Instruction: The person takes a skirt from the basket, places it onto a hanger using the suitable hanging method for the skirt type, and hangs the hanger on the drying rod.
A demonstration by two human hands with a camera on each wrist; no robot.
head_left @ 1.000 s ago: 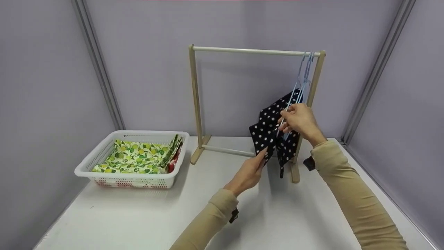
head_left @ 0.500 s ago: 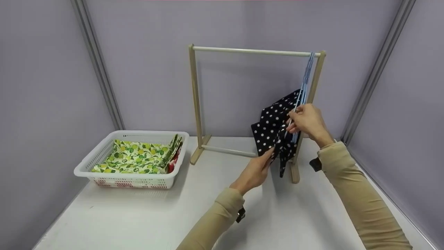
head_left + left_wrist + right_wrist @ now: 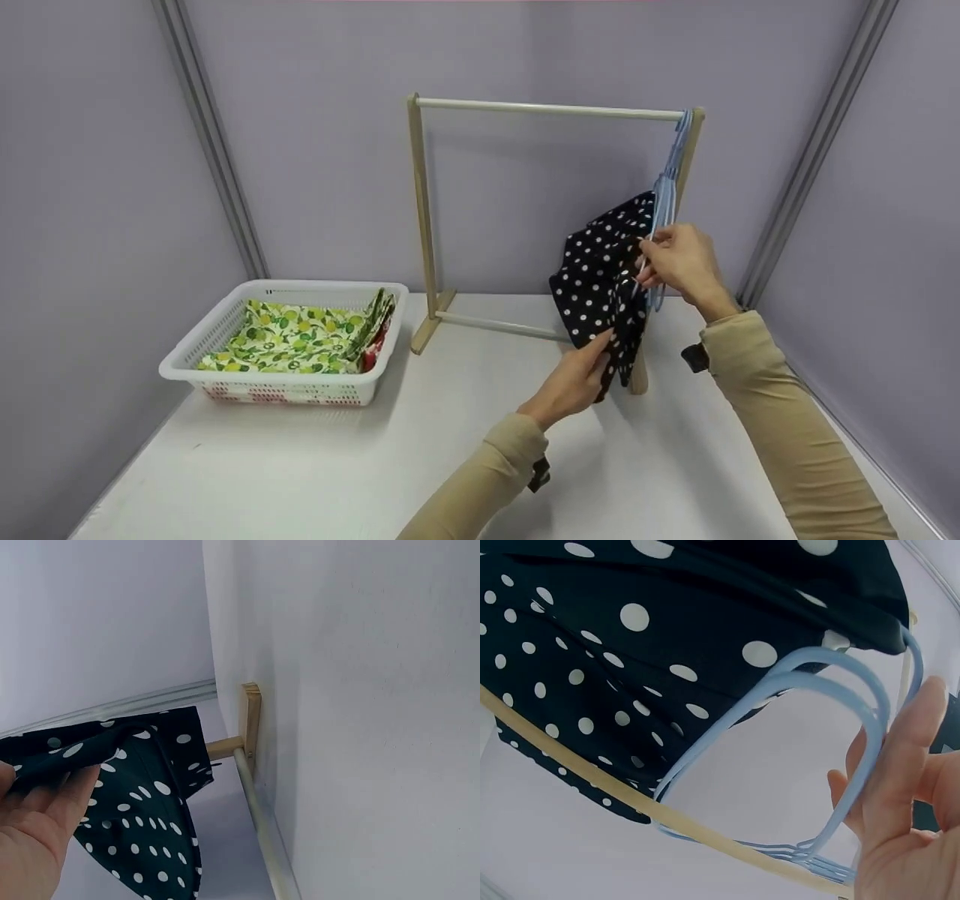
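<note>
A black garment with white polka dots (image 3: pixel 596 274) hangs at the right end of the rack, partly spread and folded. Its lower part is gripped by my left hand (image 3: pixel 566 386); in the left wrist view the fingers go under a fold of the dotted cloth. Several light blue hangers (image 3: pixel 667 191) are bunched on the rail near the right post. With thumb and fingertips my right hand (image 3: pixel 686 262) pinches the side of a hanger at the cloth's edge. In the right wrist view the blue hanger loops (image 3: pixel 810 679) lie beside these fingers, one end tucked into the cloth.
The wooden rack (image 3: pixel 422 217) with its white rail (image 3: pixel 547 109) stands on the white table (image 3: pixel 300 465). To the left is a white perforated basket (image 3: pixel 277 379) holding lemon-print cloth (image 3: pixel 300 337) and some red and green cloth. Grey walls close in the back and sides.
Both hands have moved right, carrying the garment and a hanger towards the right post. The hangers have bunched closer to that post, and the garment hides less of them.
</note>
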